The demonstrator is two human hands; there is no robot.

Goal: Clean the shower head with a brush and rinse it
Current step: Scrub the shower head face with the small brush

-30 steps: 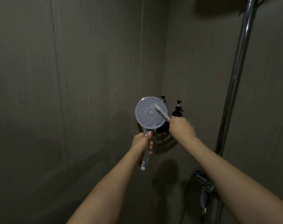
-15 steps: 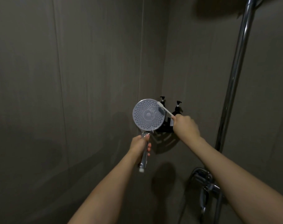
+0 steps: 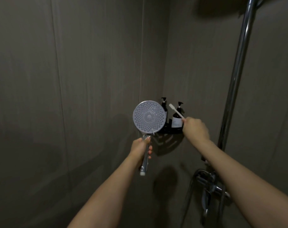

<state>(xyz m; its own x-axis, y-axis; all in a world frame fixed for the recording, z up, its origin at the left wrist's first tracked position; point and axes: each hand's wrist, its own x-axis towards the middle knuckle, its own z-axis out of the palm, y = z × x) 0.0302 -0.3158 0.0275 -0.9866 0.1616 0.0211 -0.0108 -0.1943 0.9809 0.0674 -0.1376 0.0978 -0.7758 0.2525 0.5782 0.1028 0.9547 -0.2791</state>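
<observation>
Left hand: my left hand (image 3: 140, 148) is curled round the chrome handle of the shower head (image 3: 149, 117), thumb up near the neck, fingertips wrapping round on the right side; the handle's lower end sticks out below my palm
Shower head: held upright in front of the wall corner, its round nozzle face turned toward me; it sits left of the shelf and covers part of the left bottle
Right hand: my right hand (image 3: 195, 129) is closed in a fist round the lower end of the brush (image 3: 175, 111); the fingers themselves face away from me, so I cannot tell how each one lies
Brush: a thin white toothbrush-like stick, tilted up and to the left, bristle end uppermost; its tip is just beside the head's right rim, apart from the nozzle face
Corner shelf: a dark shelf (image 3: 170, 131) fixed in the corner, carrying two dark pump bottles (image 3: 177, 119) (the right one shows a pale label)
Riser pipe: a chrome pipe (image 3: 237, 71) runs up the right wall
Mixer tap: the tap (image 3: 209, 186) sits low on the right, partly behind my right forearm; the light is dim there
</observation>
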